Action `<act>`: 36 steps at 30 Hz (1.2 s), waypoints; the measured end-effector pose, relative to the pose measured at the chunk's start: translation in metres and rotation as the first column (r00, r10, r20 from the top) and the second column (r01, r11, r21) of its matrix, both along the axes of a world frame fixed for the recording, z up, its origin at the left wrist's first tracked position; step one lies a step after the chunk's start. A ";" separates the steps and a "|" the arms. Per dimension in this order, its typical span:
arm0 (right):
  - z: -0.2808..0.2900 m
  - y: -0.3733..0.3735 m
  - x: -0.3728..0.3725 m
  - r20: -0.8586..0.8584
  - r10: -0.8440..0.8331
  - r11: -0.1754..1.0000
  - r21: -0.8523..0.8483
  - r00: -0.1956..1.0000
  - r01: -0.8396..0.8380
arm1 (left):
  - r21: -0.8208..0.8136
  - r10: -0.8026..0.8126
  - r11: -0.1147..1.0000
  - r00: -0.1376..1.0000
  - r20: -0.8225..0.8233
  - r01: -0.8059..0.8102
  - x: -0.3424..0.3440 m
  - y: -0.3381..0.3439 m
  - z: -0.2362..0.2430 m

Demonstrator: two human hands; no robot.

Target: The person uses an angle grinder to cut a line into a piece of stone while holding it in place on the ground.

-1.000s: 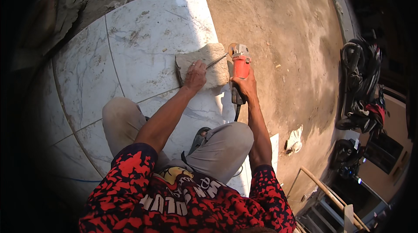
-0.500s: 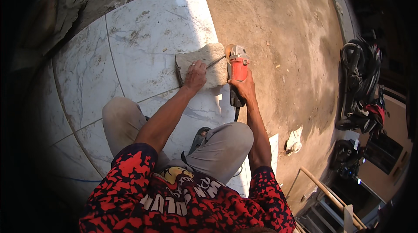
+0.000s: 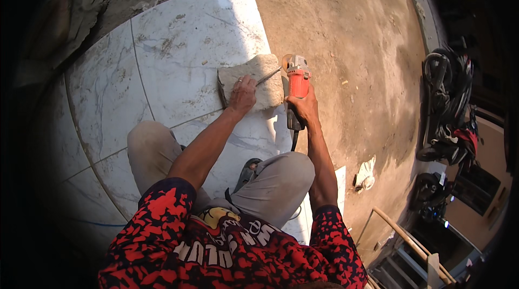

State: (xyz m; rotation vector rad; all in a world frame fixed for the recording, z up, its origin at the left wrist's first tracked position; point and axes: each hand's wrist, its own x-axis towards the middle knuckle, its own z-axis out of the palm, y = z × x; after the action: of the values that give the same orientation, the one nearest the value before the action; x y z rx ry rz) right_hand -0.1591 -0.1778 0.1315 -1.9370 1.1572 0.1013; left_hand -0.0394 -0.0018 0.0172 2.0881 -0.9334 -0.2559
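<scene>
A rough, pale stone block (image 3: 263,86) lies on the white marbled tiles. My left hand (image 3: 243,93) rests over it, fingers closed around a thin dark metal rod (image 3: 268,77) that slants across the block's top toward the right. At the block's right side, my right hand (image 3: 306,106) grips a red and black angle grinder (image 3: 299,84) by its body. The grinder's disc (image 3: 286,62) is up beside the rod's far tip; whether the two touch, I cannot tell. A black cord (image 3: 295,140) hangs from the grinder's rear end toward my knee.
Dirty white floor tiles (image 3: 184,46) spread to the left, ending at bare brown ground (image 3: 346,29) on the right. A whitish crumpled cloth (image 3: 365,174) lies on that ground. Parked motorbikes (image 3: 448,138) stand at the far right, with wooden poles (image 3: 405,237) below them.
The grinder and my right hand have shifted slightly to the right. My left hand, the rod and the block look almost unmoved.
</scene>
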 end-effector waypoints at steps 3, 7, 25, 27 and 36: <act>-0.002 -0.002 -0.002 -0.011 -0.020 0.999 0.029 1.000 0.020 | 0.008 0.005 1.000 1.000 0.015 -0.005 0.000 -0.001 0.000; -0.008 0.005 -0.007 0.046 0.023 0.999 -0.034 0.999 -0.021 | 0.010 0.001 1.000 1.000 0.019 -0.002 0.000 0.000 -0.001; -0.003 -0.003 -0.003 -0.002 0.005 1.000 0.003 1.000 -0.005 | 0.003 -0.007 1.000 1.000 0.018 0.007 0.000 -0.002 -0.001; -0.006 0.001 -0.006 0.020 0.022 0.999 -0.025 1.000 -0.021 | 0.003 -0.007 1.000 1.000 0.005 0.007 0.000 -0.002 0.000; 0.002 -0.002 0.000 -0.033 -0.022 0.999 0.023 0.999 0.022 | 0.018 -0.004 1.000 1.000 0.015 0.004 0.000 0.000 -0.003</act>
State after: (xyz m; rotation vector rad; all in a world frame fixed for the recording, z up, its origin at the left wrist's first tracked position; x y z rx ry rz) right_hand -0.1592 -0.1798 0.1333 -1.9076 1.1930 0.1344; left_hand -0.0393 -0.0019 0.0145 2.1074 -0.9476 -0.2522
